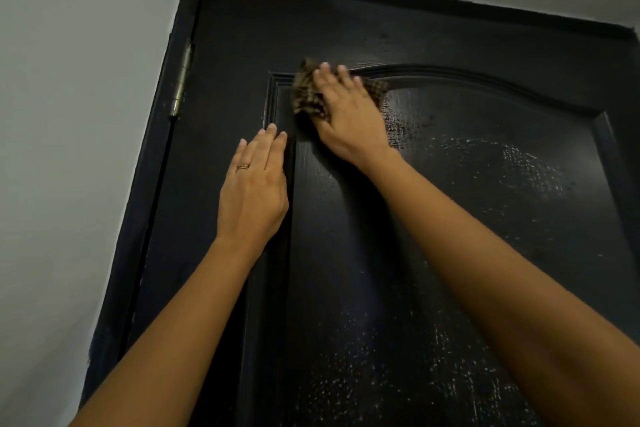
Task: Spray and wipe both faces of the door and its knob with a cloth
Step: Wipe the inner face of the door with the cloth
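Note:
A black panelled door fills the view, seen from below towards its top. Its raised panel is speckled with pale spray droplets, thickest at the right and lower middle. My right hand presses a brown checked cloth flat against the panel's upper left corner, by the arched moulding. My left hand lies flat on the door's left stile, fingers together, holding nothing, with a ring on one finger. The knob is out of view.
A brass hinge sits on the door's left edge against the black frame. A grey-white wall runs along the left, and the same wall continues above the frame's top.

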